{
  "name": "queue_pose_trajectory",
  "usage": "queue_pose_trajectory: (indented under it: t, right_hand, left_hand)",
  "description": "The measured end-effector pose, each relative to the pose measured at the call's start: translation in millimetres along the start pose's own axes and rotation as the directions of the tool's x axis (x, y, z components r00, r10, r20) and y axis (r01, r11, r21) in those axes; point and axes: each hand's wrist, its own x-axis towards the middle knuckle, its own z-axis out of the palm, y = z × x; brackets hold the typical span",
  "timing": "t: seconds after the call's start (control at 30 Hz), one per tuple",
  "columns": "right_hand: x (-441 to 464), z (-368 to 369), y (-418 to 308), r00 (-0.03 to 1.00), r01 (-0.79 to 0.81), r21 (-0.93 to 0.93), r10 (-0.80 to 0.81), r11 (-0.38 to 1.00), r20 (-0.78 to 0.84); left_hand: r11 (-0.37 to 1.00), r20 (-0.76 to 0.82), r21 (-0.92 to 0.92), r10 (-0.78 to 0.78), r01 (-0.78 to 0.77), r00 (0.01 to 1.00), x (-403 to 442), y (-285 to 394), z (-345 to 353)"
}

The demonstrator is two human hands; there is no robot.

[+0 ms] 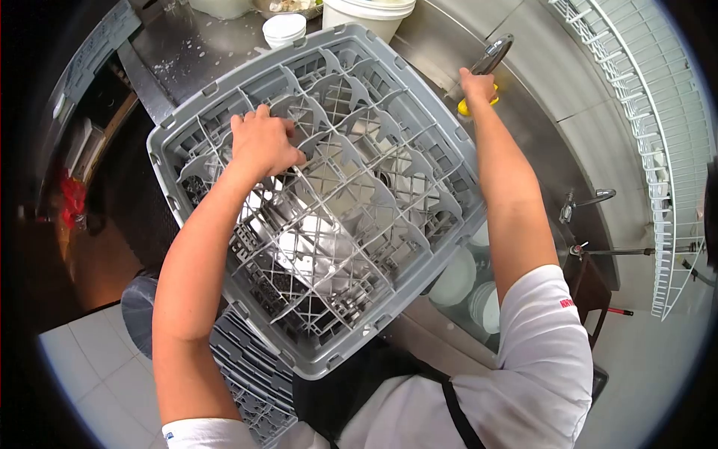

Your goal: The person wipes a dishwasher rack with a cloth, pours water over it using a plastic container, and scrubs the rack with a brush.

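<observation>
A grey plastic dish rack with a lattice of dividers lies tilted in front of me, with glassy and metallic items showing through its grid. My left hand rests on the dividers at the rack's left side, its fingers curled over the grid; what they grip there, if anything, is hidden. Beyond the rack's right edge, my right hand is closed at the metal faucet. A yellow object, perhaps a sponge, shows just beneath that hand.
White tubs and a small white container stack stand behind the rack. Plates sit in the sink at the right, below a second faucet. A white wire shelf hangs at the right. More grey racks are below.
</observation>
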Motion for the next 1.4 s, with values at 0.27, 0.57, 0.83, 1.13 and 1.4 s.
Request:
queue_pose_trajectory:
  t: [0.27, 0.57, 0.83, 1.13, 1.4]
  right_hand:
    - [-18.0, -56.7, 43.8, 0.986, 0.088, 0.16, -0.063, 0.983, -0.156]
    - [-66.9, -84.8, -52.2, 0.738, 0.228, 0.298, -0.364, 0.927, 0.568]
    - [-131.3, -118.7, -54.8, 0.142, 0.99, -0.085, -0.845, 0.114, 0.516]
    - [-134.6, -128.9, -96.4, 0.061, 0.964, -0.175, -0.476, -0.199, 0.877]
    - [-133.0, -119.0, -126.6, 0.025, 0.951, -0.09, -0.219, -0.297, 0.975]
  left_hand:
    - [1.0, 0.011, -0.015, 0.003, -0.003, 1.0, -2.2, -0.7, -5.8]
    - [1.0, 0.021, -0.022, 0.002, -0.001, 1.0, -1.9, -1.6, -3.3]
    - [0.999, 0.025, -0.042, 0.018, -0.017, 1.0, -2.1, -5.6, -3.3]
    - [0.999, 0.049, -0.044, 0.033, -0.031, 0.998, -1.5, -6.0, -2.1]
    - [0.999, -0.003, -0.008, 0.033, -0.033, 0.999, 3.0, -8.3, 6.0]
